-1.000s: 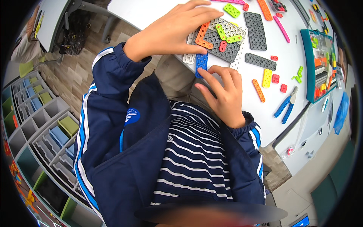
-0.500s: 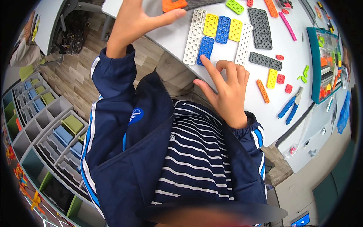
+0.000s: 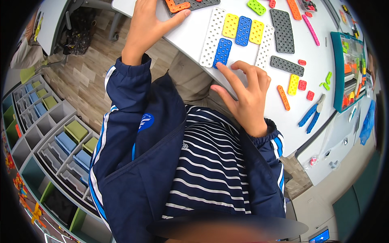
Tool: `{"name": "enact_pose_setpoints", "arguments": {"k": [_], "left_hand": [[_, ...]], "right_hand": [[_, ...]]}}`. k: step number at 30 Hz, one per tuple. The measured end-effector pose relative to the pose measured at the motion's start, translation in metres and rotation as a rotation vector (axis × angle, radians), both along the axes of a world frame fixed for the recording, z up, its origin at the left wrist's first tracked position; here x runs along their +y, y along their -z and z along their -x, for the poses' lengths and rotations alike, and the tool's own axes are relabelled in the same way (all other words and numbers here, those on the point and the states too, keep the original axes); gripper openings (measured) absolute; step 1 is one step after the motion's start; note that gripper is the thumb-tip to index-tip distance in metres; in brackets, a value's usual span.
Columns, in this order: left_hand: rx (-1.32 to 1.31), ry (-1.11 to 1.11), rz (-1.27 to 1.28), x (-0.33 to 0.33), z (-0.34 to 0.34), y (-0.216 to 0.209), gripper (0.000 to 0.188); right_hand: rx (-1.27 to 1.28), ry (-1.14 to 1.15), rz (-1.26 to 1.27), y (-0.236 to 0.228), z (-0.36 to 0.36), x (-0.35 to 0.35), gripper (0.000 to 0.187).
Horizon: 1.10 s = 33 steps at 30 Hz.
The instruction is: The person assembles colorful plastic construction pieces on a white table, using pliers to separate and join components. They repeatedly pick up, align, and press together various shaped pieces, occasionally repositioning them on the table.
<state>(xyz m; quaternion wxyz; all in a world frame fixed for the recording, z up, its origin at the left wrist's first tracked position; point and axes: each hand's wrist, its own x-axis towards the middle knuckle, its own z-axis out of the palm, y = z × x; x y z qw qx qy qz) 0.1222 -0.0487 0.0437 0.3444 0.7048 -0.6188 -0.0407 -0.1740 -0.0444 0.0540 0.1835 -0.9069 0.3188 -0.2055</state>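
My left hand (image 3: 146,25) is over the table's far left edge, its thumb stretched out beside an orange angled piece (image 3: 178,7). That piece lies on a dark grey perforated plate (image 3: 202,4); the other left fingers run out of the picture at the top. My right hand (image 3: 248,91) is open, with its index fingertip at the near end of a blue perforated plate (image 3: 223,52). This blue plate lies beside a long white plate (image 3: 212,38). Above it, another blue plate (image 3: 243,30) sits between two yellow plates (image 3: 230,25), with a second white plate (image 3: 264,46) to the right.
Two dark grey plates (image 3: 282,32), small red pieces (image 3: 302,85), a yellow piece (image 3: 293,84) and orange strips (image 3: 283,98) lie to the right. Blue-handled pliers (image 3: 311,115) rest near a teal parts case (image 3: 338,73). A drawer unit (image 3: 60,113) stands at left.
My left hand and the dark grey plate with the orange piece have shifted left. My right hand stays at the blue plate. The whole view has moved slightly.
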Motion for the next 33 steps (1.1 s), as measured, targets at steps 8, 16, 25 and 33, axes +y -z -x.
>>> {"name": "enact_pose_setpoints", "arguments": {"k": [8,16,25,33], "left_hand": [[0.032,0.386,-0.166,0.017,0.016,-0.035,0.1],[-0.007,0.545,-0.239,0.012,0.048,-0.041,0.106],[-0.008,0.537,-0.201,0.012,0.05,-0.026,0.103],[0.059,0.561,-0.18,0.012,0.05,-0.025,0.092]], "right_hand": [[-0.06,0.13,0.064,-0.005,0.013,-0.014,0.058],[-0.006,0.145,0.03,-0.002,0.02,-0.028,0.064],[0.001,0.149,-0.024,-0.001,0.019,-0.026,0.06],[-0.047,0.062,-0.024,-0.002,0.016,-0.022,0.058]]}}
